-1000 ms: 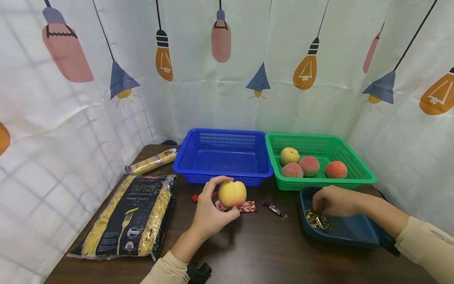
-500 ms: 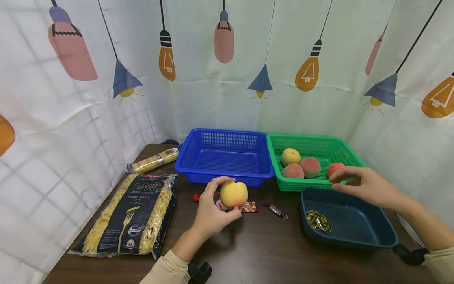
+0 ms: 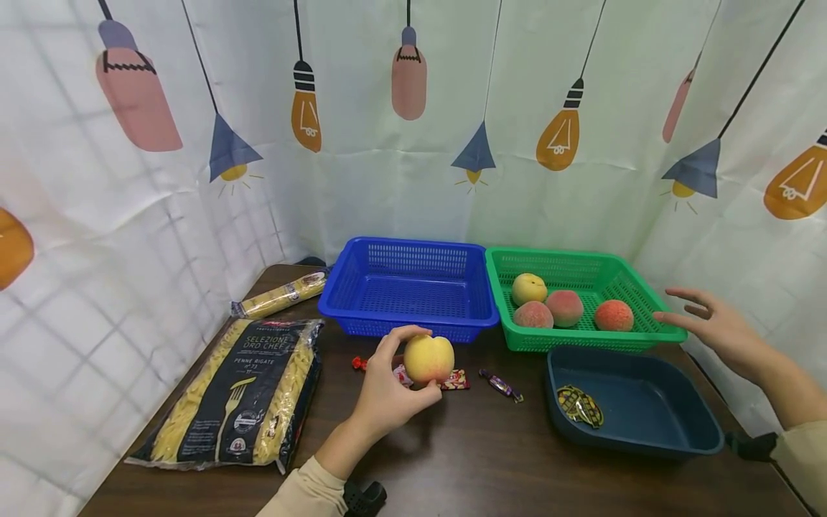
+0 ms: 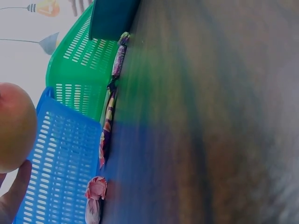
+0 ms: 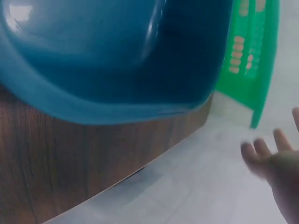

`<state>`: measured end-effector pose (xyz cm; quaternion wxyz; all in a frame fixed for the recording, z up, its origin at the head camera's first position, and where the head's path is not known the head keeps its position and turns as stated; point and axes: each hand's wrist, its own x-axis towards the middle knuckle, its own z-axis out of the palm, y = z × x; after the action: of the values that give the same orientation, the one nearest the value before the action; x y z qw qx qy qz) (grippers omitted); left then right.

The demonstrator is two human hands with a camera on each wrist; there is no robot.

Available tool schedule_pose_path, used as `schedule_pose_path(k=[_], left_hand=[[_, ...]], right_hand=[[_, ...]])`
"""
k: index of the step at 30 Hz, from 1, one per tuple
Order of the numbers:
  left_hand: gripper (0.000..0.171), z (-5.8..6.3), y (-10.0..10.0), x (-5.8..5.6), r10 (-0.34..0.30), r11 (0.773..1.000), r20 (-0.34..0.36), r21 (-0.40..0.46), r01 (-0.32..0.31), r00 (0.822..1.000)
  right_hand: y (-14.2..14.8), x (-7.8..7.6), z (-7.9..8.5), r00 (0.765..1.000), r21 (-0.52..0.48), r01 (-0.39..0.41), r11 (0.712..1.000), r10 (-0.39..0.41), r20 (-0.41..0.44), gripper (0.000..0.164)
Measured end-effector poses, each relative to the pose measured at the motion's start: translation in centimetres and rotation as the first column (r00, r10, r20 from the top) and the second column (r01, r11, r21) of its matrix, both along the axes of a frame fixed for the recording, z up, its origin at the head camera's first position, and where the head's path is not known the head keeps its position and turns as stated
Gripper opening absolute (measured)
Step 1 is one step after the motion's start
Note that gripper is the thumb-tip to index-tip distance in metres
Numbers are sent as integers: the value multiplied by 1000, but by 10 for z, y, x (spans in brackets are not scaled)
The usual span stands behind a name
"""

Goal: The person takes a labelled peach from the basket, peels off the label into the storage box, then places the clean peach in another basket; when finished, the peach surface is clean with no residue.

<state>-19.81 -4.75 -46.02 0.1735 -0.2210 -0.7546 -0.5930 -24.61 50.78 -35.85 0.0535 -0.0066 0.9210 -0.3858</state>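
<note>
My left hand (image 3: 392, 388) pinches a yellow peach (image 3: 429, 359) between thumb and fingers, above the table in front of the blue basket (image 3: 408, 320). In the left wrist view the peach (image 4: 16, 128) shows at the left edge. My right hand (image 3: 730, 334) is in the air at the right, fingers parted and nothing between them, beside the green basket (image 3: 655, 337). Below it stands a dark blue bin (image 3: 646, 402) with gold-and-black wrapped candies (image 3: 579, 406) inside. Several peaches, among them a red one (image 3: 614, 315), lie in the green basket.
Wrapped candies lie on the table, including a purple one (image 3: 501, 385) and a red one (image 3: 359, 363), partly behind my left hand. A penne bag (image 3: 232, 395) and a long pasta pack (image 3: 281, 294) lie at the left. A patterned curtain (image 3: 413, 194) stands behind.
My right hand has come up out of the dark blue bin and moved right past its edge, leaving the gold candies inside. The left hand holds the peach in nearly the same place.
</note>
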Motion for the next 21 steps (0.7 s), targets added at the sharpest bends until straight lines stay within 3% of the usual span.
schedule_pose_path(k=[10,16,21], left_hand=[[78,-3,1,2,8,1000,7,-11,-8,1000],[77,-3,3,2,4,1000,12,-13,-4,1000],[77,-2,6,0,-21,1000,21,21,20,1000]], right_hand=[[25,-19,-28,985,-199,-54,978,85,152,102],[27,-21,-38,981,-300,-31,953,86,173,106],[27,-20,-41,982,-313,-26,949,83,168,106]])
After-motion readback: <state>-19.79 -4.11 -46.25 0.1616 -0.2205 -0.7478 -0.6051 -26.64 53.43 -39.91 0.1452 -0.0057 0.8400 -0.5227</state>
